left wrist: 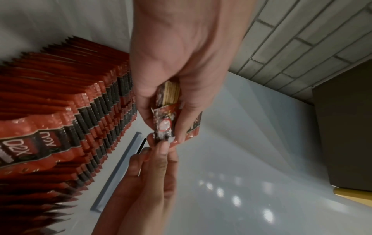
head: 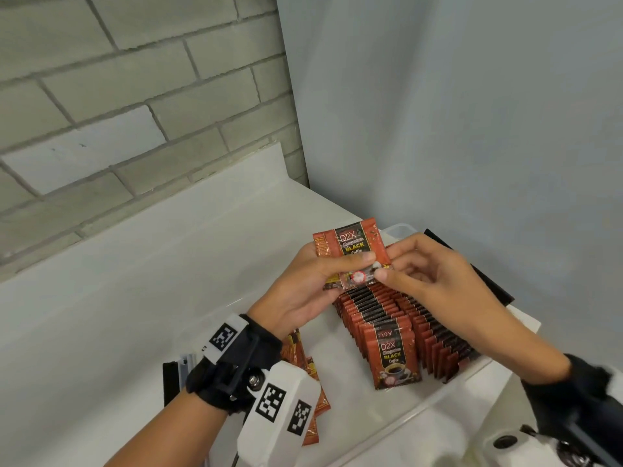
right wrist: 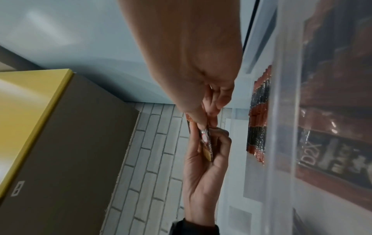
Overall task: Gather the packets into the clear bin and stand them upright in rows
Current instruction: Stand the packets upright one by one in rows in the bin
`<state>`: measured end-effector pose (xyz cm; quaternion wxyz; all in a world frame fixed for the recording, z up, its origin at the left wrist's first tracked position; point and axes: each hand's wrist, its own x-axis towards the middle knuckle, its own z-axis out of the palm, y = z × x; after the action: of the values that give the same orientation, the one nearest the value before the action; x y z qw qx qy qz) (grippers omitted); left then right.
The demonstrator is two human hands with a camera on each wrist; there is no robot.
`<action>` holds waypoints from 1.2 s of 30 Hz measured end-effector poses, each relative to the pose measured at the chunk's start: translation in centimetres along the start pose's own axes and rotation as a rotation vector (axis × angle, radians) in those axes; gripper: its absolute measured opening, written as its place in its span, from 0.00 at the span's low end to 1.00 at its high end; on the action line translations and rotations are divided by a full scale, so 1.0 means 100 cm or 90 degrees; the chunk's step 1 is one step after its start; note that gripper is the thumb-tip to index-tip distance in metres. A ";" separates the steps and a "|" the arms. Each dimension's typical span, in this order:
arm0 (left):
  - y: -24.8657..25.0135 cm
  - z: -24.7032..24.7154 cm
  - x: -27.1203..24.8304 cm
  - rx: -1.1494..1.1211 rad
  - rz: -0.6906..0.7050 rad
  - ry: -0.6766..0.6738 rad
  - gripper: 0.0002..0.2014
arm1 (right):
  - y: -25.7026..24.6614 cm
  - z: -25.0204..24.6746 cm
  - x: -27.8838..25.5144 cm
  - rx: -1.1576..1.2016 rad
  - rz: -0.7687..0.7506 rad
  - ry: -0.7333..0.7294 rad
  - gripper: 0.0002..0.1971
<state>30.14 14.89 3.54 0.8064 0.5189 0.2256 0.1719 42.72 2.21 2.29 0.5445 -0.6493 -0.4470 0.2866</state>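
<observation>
My left hand (head: 320, 269) holds a small stack of red and black coffee packets (head: 354, 242) upright above the clear bin (head: 401, 229), thumb across the front. My right hand (head: 401, 273) pinches the lower corner of the front packet. Under both hands, rows of packets (head: 377, 308) stand upright in the bin, the nearest one (head: 392, 355) facing me. In the left wrist view the held packets (left wrist: 165, 124) sit between my left fingers, the right fingertips (left wrist: 161, 149) on their end. The right wrist view shows the same pinch on the packets (right wrist: 205, 139) beside the bin wall (right wrist: 286, 111).
Loose packets (head: 322, 401) lie on the white counter (head: 135, 281) under my left wrist. A black and grey item (head: 175, 379) stands left of that wrist. A black object (head: 485, 274) lies behind the bin. Brick wall at the back, pale wall on the right, a cardboard box (right wrist: 60, 143) nearby.
</observation>
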 end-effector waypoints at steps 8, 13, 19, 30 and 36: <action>-0.001 -0.001 -0.001 0.070 -0.023 -0.001 0.16 | -0.001 -0.004 0.003 -0.013 0.008 0.012 0.22; -0.001 -0.002 -0.002 0.098 -0.040 -0.006 0.20 | -0.007 -0.006 0.004 -0.010 -0.015 -0.007 0.21; -0.001 0.001 -0.004 0.094 -0.051 -0.037 0.19 | -0.009 -0.013 0.013 -0.037 -0.036 0.007 0.19; 0.006 -0.002 0.003 -0.073 -0.082 0.121 0.02 | -0.004 -0.023 -0.023 -0.420 -0.041 -0.399 0.12; 0.005 -0.003 0.003 -0.065 -0.069 0.109 0.03 | 0.000 -0.012 -0.019 -0.655 -0.132 -0.446 0.10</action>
<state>30.17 15.46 3.82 0.8178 0.4476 0.3121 0.1830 42.91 -0.06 2.38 0.0088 -0.6491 -0.7399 0.1762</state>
